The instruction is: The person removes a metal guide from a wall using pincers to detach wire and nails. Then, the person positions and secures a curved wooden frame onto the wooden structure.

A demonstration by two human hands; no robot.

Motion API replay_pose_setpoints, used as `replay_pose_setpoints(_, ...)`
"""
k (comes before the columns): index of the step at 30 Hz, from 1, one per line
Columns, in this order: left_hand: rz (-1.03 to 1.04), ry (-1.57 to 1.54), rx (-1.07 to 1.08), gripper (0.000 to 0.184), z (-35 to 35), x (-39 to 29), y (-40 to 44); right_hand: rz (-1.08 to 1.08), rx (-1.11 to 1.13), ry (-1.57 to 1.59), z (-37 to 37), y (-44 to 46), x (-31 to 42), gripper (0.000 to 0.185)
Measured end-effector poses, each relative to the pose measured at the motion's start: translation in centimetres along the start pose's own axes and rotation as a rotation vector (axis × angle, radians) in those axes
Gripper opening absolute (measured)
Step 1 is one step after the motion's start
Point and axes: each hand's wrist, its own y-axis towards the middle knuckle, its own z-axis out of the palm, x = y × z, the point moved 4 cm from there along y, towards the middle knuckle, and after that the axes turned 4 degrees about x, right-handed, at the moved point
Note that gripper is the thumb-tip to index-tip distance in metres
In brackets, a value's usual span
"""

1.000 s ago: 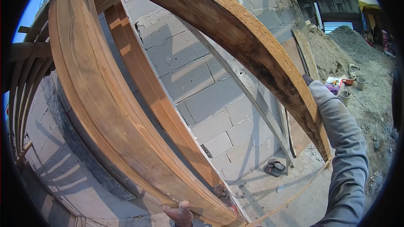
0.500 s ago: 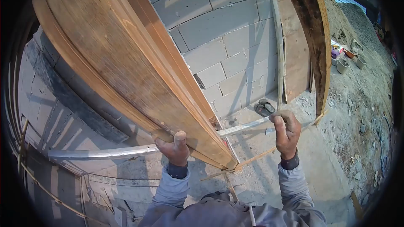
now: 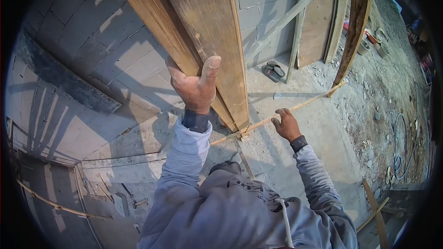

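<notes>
My left hand is closed round the left edge of an upright brown timber post, its thumb on the post's near face. Its fingertips are hidden behind the wood. Lower and to the right, my right hand is loosely bent, thumb and fingers apart, with nothing visible in it. It is nearest to a thin wooden strip running low across the post's foot. A pale bar slants behind the post's right side; its lower end is hidden.
A dark curved timber stands at the right. Sandals lie by the block wall. Buckets and a blue hose are farther right. A dark board leans at the left, and wood scraps lie lower right.
The view has turned downward. My right hand came from the curved timber, pinched near the pale bar, then dropped lower and opened. The bar's slant is steeper. My left hand stays on the post.
</notes>
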Motion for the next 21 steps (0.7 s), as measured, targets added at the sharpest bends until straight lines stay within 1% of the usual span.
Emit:
replay_pose_setpoints(3,-0.021,0.131,0.056,0.082,-0.3,0.8,-0.3,0.058,0.032,-0.055,0.2,-2.2,-0.8,0.034)
replay_pose_setpoints(6,0.012,-0.011,0.086,0.083,0.2,0.2,0.1,0.122,0.137,-0.086,1.0,-3.6,-0.4,0.034)
replay_pose_setpoints(9,-0.053,-0.147,0.154,0.080,0.4,1.8,-0.4,0.132,0.208,-0.103,2.6,-4.2,0.8,0.033)
replay_pose_setpoints(11,-0.111,-0.109,0.185,0.078,0.0,2.2,-1.6,0.154,0.253,-0.106,3.9,-4.5,2.3,0.032)
replay_pose_setpoints(13,-0.061,-0.059,0.276,0.074,-0.8,3.6,-3.8,0.161,0.292,-0.109,5.6,-4.6,4.1,0.032)
replay_pose_setpoints(15,0.017,-0.120,0.367,0.076,-3.0,6.3,-6.3,0.160,0.321,-0.115,7.4,-4.5,5.7,0.032)
replay_pose_setpoints(17,-0.069,-0.044,0.430,0.069,-7.2,8.9,-8.5,0.151,0.343,-0.121,9.8,-4.9,7.4,0.032)
replay_pose_setpoints(18,-0.158,-0.008,0.489,0.059,-9.4,10.6,-9.5,0.235,0.410,-0.111,11.2,-5.0,8.2,0.033)
replay_pose_setpoints(19,-0.305,0.024,0.545,0.049,-11.7,12.4,-10.6,0.226,0.457,-0.129,12.7,-5.0,9.1,0.034)
replay_pose_setpoints(21,-0.549,0.053,0.581,0.039,-16.5,17.5,-14.4,0.181,0.529,-0.156,15.7,-4.6,10.9,0.035)
